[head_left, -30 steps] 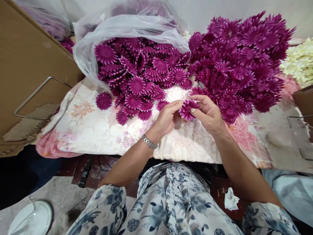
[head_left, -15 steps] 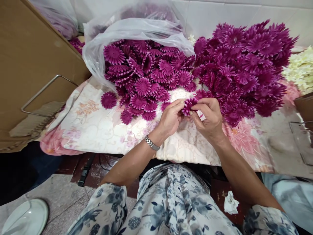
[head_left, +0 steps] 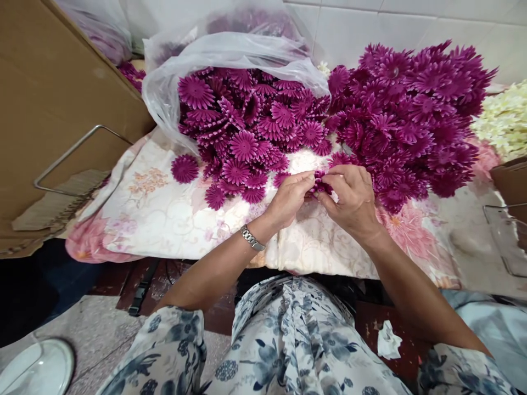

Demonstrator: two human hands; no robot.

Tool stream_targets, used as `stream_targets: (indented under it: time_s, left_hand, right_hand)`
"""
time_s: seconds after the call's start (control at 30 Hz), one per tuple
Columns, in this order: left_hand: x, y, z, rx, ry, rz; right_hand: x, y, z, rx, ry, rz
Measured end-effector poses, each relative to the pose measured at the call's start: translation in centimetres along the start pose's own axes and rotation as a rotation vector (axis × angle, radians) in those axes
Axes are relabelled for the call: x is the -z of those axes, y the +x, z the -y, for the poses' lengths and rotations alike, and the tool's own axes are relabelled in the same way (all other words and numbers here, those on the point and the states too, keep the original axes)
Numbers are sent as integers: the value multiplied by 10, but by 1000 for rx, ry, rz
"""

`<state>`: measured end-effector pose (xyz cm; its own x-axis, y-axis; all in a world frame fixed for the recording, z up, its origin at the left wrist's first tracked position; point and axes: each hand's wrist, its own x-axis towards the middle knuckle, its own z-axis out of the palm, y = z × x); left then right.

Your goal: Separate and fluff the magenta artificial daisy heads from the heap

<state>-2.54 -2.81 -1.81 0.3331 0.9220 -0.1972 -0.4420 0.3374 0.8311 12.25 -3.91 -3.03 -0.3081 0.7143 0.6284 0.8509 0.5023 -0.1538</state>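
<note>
Between my two hands, over the front part of the table, is a purple artificial flower (head_left: 320, 182), partly hidden by fingers. My left hand (head_left: 290, 196) is closed on its left side, thumb on top. From the right, my right hand (head_left: 351, 195) pinches the petals with thumb and fingertips. Just beyond my left hand spreads a heap of loose purple flower heads (head_left: 244, 145), spilling from a clear plastic bag (head_left: 164, 104). A taller pile of layered purple flowers (head_left: 405, 120) stands beyond my right hand.
A floral tablecloth (head_left: 164, 219) covers the table. On the left stands a cardboard box (head_left: 74, 109) with a metal wire handle (head_left: 66, 159). Pale yellow flowers (head_left: 504, 120) lie at the far right, above another cardboard box (head_left: 510, 184). White tiles (head_left: 349, 27) line the back.
My right fingers have moved in closer over the flower, covering more of its petals. The left hand keeps its hold, almost in the same place.
</note>
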Motion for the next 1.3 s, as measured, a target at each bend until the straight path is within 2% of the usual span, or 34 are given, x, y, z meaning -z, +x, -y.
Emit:
stream_targets:
  time_s: [0.17, 0.43, 0.63, 0.9, 0.97, 1.13, 1.3]
  left_hand:
    - [3, 0, 0, -22, -30, 93]
    - [7, 3, 5, -119, -33, 38]
    - [5, 2, 4, -100, 2, -33]
    - [7, 6, 10, -162, 35, -129]
    - [7, 5, 10, -194, 41, -120]
    - [8, 3, 8, -128, 30, 54]
    - [8, 4, 7, -125, 34, -32]
  right_hand:
    - [-4, 6, -3, 6, 91, -90]
    - [-11, 6, -6, 139, 150, -243]
    - [-12, 3, -9, 117, 199, -224]
    - [-6, 1, -10, 97, 276, -155]
    - [-5, 1, -11, 79, 288, -143]
    - [-5, 0, -13, 69, 286, -124]
    - [-6, 0, -13, 84, 339, -103]
